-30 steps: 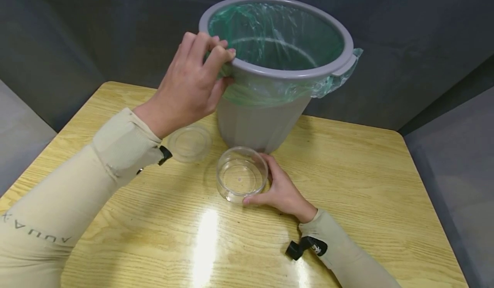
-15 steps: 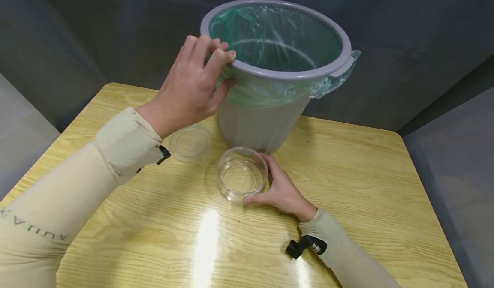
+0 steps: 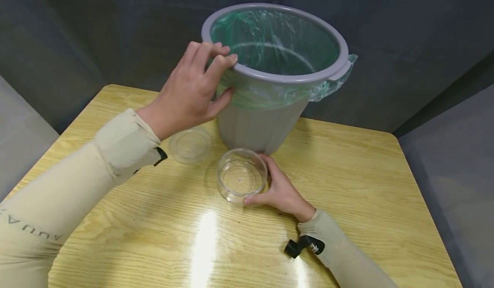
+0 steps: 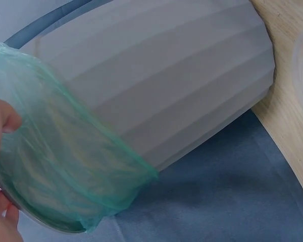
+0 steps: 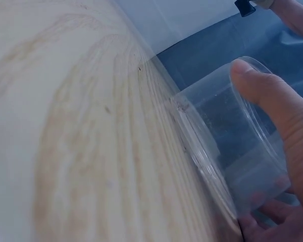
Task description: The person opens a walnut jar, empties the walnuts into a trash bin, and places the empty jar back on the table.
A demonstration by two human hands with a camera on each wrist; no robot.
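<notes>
A grey trash can (image 3: 254, 127) with a green plastic bag (image 3: 278, 95) folded over its rim stands at the back of the table. My left hand (image 3: 191, 84) holds its left rim, fingers hooked over the edge and thumb outside by the bag. In the left wrist view, that thumb (image 4: 7, 116) lies against the bag. A clear round plastic container (image 3: 240, 178), open at the top, sits in front of the can. My right hand (image 3: 283, 189) grips it from the right, thumb at the front; the other fingers are partly hidden behind it.
A clear round lid (image 3: 190, 145) lies flat on the wooden table (image 3: 359, 185), left of the container and below my left wrist. Dark cloth (image 3: 127, 31) hangs behind the table. Black wrist camera mounts (image 3: 295, 248) show by both cuffs.
My left fingers and thumb have spread slightly apart at the rim. The can's rim appears slightly lower in view. My right hand and the container stay in place.
</notes>
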